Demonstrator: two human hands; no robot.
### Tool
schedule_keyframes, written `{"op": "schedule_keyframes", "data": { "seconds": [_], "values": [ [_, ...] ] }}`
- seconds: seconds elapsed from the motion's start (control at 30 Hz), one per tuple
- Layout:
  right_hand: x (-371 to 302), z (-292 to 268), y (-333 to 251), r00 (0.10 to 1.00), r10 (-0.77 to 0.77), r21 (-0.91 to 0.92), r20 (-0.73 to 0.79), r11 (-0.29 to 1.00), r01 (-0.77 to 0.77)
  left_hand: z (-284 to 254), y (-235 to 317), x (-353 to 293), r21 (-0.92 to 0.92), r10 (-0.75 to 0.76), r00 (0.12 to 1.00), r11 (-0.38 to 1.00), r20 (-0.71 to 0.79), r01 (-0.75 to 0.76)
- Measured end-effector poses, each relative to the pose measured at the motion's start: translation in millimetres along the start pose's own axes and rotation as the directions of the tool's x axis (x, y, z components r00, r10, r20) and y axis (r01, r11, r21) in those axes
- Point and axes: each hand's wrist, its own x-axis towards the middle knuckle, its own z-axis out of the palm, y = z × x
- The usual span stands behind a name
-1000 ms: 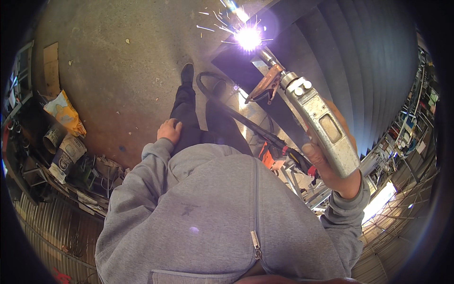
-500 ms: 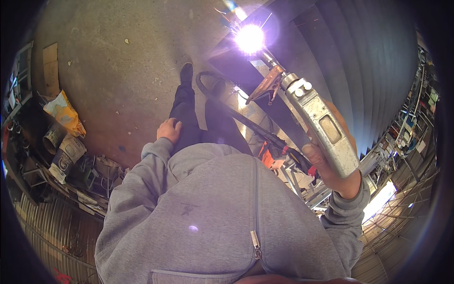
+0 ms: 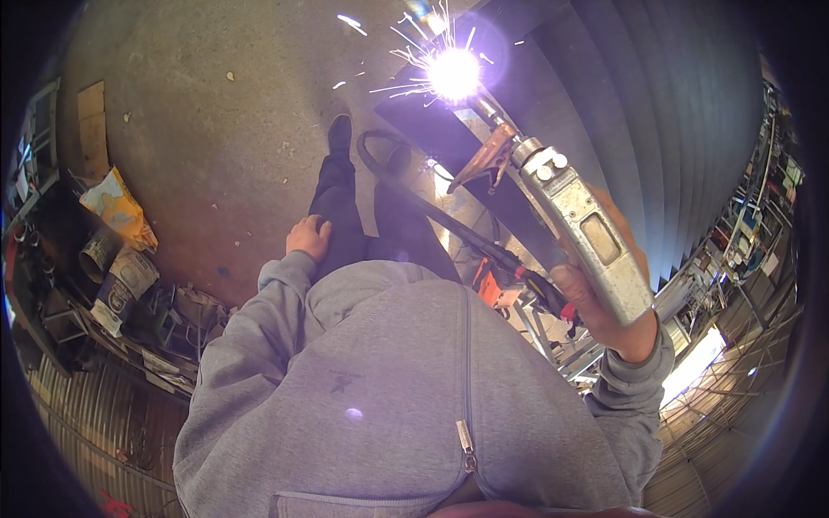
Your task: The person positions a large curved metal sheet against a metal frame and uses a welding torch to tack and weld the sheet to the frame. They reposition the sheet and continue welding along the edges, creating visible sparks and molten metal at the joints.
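Note:
My right hand (image 3: 602, 312) is wrapped round the silver body of a handheld laser welding gun (image 3: 600, 237), thumb on the near side and fingers mostly hidden behind it. A copper-coloured bracket (image 3: 486, 158) sits near the gun's nozzle. At the tip, a white-violet flare (image 3: 453, 73) throws sparks and hides the spot it meets, by the edge of a dark sheet-metal piece (image 3: 417, 105). On my left thigh rests my left hand (image 3: 308, 237), its fingers laid loosely over the dark trousers, holding nothing.
Dark ribbed metal panels (image 3: 639, 112) rise at the right. A black cable (image 3: 449, 220) loops past my legs, beside an orange item (image 3: 489, 285). Along the left lie a yellow-and-white bag (image 3: 119, 210), a cardboard strip (image 3: 92, 128) and scrap. Concrete floor (image 3: 216, 112) stretches ahead.
Sparks now spray wider around the flare, mostly to the left and upward. The gun's tip has shifted very slightly left. My left hand has stayed still.

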Motion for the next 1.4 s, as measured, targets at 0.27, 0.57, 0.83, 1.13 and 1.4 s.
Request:
{"op": "schedule_keyframes", "data": {
  "seconds": [0.27,0.57,0.83,1.13,1.4],
  "values": [
    [-0.7,1.5,3.3,1.0,0.013,-0.038,-0.019,0.999,-0.013,-0.5,-2.7,2.2,-0.044,0.01,0.999,0.999,0.033,-0.008],
    [-1.6,3.2,7.7,0.999,-0.026,-0.015,-0.029,1.0,0.026,-0.2,-2.2,3.4,-0.032,-0.007,0.999,0.999,0.046,0.009],
    [-1.6,1.9,5.7,1.0,-0.011,-0.038,-0.014,0.999,0.011,-1.0,-2.6,3.9,-0.023,0.0,0.999,1.0,0.049,0.001],
    [1.3,1.1,1.3,0.999,-0.033,-0.077,-0.006,0.997,0.033,-2.3,-1.5,1.3,0.003,0.005,1.0,1.0,0.019,-0.005],
    [0.4,-1.5,-2.5,1.0,0.001,-0.058,0.017,0.998,0.0,-0.4,-3.5,2.6,0.018,-0.023,0.998,1.0,0.059,0.022]
  ]
}}
